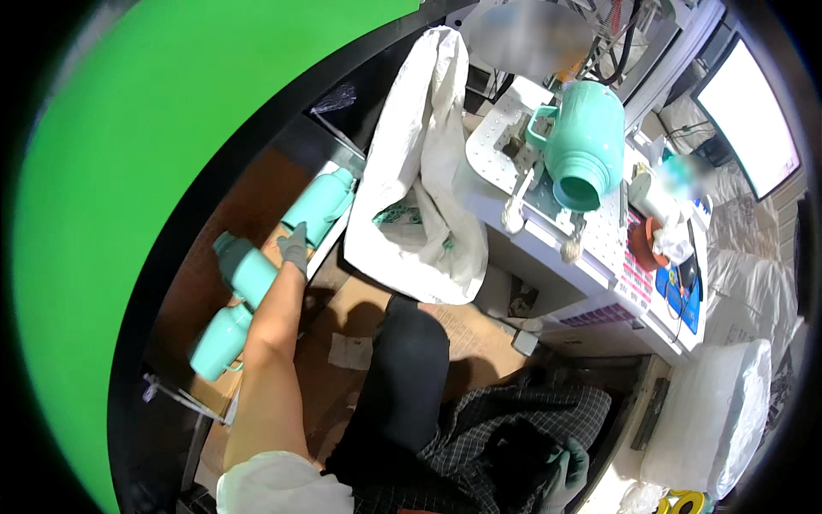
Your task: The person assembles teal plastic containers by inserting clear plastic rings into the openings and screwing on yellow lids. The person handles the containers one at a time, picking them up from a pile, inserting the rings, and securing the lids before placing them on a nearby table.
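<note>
1. Your left hand [294, 249], gloved grey, reaches out with its fingers resting on the mint-green flasks [318, 206]; whether they grip, you cannot tell
2. The flasks lie just ahead of and below those fingers, long axes slanting away
3. Your right hand [572, 467] sits low by your lap, fingers curled, holding nothing visible
4. Beyond, the white surface [599, 257] carries a mint jug [586, 141]

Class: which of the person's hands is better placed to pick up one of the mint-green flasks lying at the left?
Left. The left hand is stretched out among the flasks, while the right hand rests low by the lap, far from them.
</note>
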`<control>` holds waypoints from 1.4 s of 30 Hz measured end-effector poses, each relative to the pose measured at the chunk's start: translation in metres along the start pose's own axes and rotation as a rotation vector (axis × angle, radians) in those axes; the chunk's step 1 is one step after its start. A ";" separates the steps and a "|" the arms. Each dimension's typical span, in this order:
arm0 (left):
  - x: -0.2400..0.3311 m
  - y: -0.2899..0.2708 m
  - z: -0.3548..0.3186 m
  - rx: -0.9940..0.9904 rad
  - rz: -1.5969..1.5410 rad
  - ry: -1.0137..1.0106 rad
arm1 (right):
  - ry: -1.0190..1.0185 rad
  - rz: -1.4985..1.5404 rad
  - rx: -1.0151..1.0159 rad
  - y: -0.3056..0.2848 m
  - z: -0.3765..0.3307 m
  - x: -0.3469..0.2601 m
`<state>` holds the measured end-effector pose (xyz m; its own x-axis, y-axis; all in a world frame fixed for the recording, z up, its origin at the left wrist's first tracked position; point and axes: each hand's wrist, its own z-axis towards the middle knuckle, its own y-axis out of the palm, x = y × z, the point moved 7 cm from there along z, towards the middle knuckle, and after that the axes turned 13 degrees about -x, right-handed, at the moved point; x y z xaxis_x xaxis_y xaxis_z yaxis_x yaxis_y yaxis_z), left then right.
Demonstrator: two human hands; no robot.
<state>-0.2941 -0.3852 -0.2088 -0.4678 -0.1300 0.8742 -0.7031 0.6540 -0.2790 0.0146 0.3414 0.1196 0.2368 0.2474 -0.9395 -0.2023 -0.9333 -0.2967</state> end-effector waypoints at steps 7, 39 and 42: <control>0.066 0.064 -0.036 -0.356 0.385 0.332 | 0.043 -0.038 -0.122 0.082 0.039 -0.026; 0.163 -0.053 -0.500 -1.159 -0.359 0.303 | -0.134 0.651 -0.406 0.123 0.056 -0.088; 0.119 -0.017 -0.522 -1.397 0.004 0.234 | -0.490 0.344 -0.289 0.082 0.025 -0.129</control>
<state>-0.0585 -0.0223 0.1076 -0.2732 -0.0920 0.9575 0.4629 0.8600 0.2147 -0.0561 0.2393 0.2119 -0.2692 -0.0513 -0.9617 0.0898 -0.9956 0.0280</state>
